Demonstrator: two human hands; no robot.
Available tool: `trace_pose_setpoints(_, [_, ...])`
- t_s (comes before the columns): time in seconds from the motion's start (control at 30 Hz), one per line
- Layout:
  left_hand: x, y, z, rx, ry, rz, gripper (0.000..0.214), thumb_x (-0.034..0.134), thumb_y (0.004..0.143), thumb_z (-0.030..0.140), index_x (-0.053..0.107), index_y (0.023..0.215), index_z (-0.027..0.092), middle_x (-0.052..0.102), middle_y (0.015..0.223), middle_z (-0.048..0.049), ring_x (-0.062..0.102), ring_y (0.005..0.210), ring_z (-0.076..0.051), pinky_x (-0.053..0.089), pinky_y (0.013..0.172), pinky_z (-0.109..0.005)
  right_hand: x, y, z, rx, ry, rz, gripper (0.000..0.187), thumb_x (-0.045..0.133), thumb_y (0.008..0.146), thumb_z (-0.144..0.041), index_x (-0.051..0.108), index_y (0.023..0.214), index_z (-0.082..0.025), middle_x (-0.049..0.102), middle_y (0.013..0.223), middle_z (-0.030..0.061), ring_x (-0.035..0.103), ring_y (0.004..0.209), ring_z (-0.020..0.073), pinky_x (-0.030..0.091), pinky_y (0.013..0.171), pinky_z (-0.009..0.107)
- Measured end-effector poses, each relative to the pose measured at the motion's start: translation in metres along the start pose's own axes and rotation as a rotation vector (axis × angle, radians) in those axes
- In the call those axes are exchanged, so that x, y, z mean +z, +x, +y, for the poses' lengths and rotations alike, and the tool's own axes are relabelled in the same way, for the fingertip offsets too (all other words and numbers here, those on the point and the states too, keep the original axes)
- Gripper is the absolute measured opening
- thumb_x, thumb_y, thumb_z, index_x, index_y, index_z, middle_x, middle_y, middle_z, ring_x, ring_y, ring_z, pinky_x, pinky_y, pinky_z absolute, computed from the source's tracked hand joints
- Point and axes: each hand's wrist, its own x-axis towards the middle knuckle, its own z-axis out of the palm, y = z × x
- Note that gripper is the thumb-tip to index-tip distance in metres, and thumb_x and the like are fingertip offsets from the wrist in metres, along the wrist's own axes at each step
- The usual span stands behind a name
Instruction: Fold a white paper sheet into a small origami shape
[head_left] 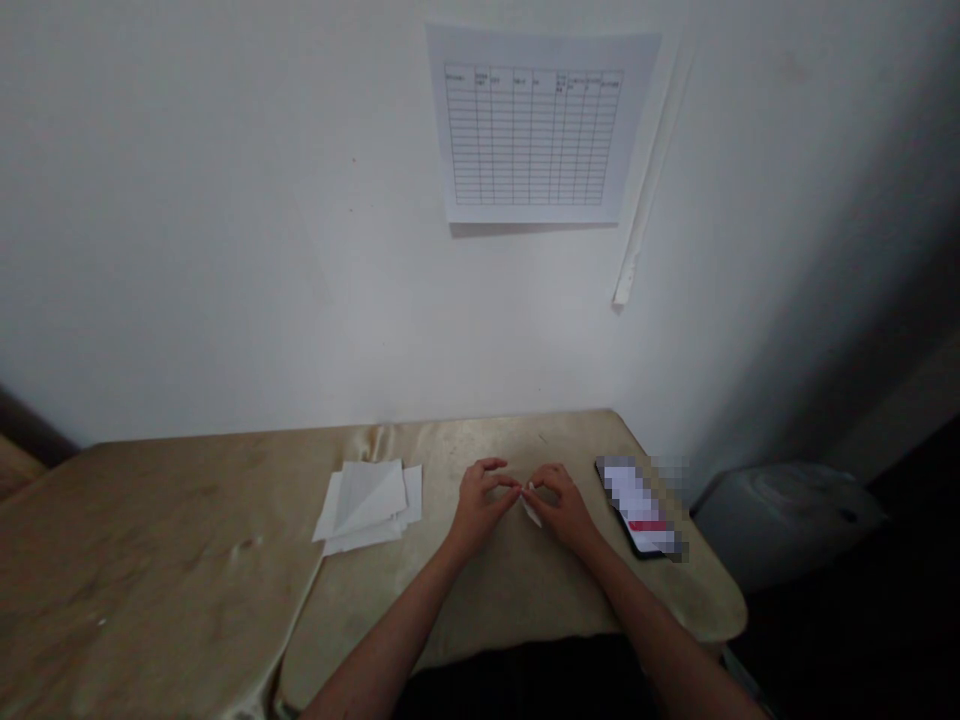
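A small piece of folded white paper (531, 511) is pinched between my two hands over the table, mostly covered by the fingers. My left hand (480, 502) has thumb and forefinger together at the paper's tip, with the other fingers raised. On the other side, my right hand (561, 503) grips the same paper between thumb and fingers, its lower part showing below. To the left lies a loose stack of white paper sheets (371, 505), overlapping at different angles.
A phone (637, 508) with a lit, blurred-out screen lies at the right on the tan-covered table (517, 605). The wall behind carries a printed table sheet (536, 130) and a white strip (651, 185). A pale bag (784, 515) stands beyond the table's right edge.
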Motion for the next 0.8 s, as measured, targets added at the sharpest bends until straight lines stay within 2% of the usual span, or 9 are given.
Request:
trace_pose_setpoints(0.33, [-0.0017,-0.0001,-0.0007,0.018,-0.01,0.01,0.007,0.077,0.08,0.031,0.079,0.082,0.025,0.063,0.121,-0.0085,0.058,0.116,-0.026,0.046,0.106,-0.049,0.0007,0.0012,0.0074,0.024,-0.032,-0.01,0.016,0.072,0.085,-0.042,0.073,0.082,-0.027,0.072,0.089,0.0049,0.058,0.099,0.0262,0.045,0.094,0.044])
trace_pose_setpoints(0.63, [0.0032,-0.0024,0.0008,0.025,-0.02,-0.012,0.002,0.077,0.077,0.025,0.077,0.078,0.023,0.059,0.122,-0.0082,0.058,0.116,-0.025,0.049,0.104,-0.046,0.0045,-0.0007,0.005,0.015,-0.012,-0.059,0.007,0.07,0.086,-0.033,0.07,0.084,-0.026,0.071,0.092,0.0039,0.056,0.107,0.0258,0.043,0.099,0.043])
trace_pose_setpoints(0.8, [-0.0002,-0.0009,0.0017,0.014,-0.068,-0.004,0.007,0.078,0.078,0.029,0.077,0.078,0.021,0.055,0.125,-0.0093,0.056,0.118,-0.025,0.048,0.106,-0.044,0.0032,0.0002,0.0029,0.042,-0.016,-0.076,0.013,0.069,0.088,-0.038,0.071,0.086,-0.026,0.071,0.096,0.0048,0.054,0.11,0.0262,0.042,0.1,0.044])
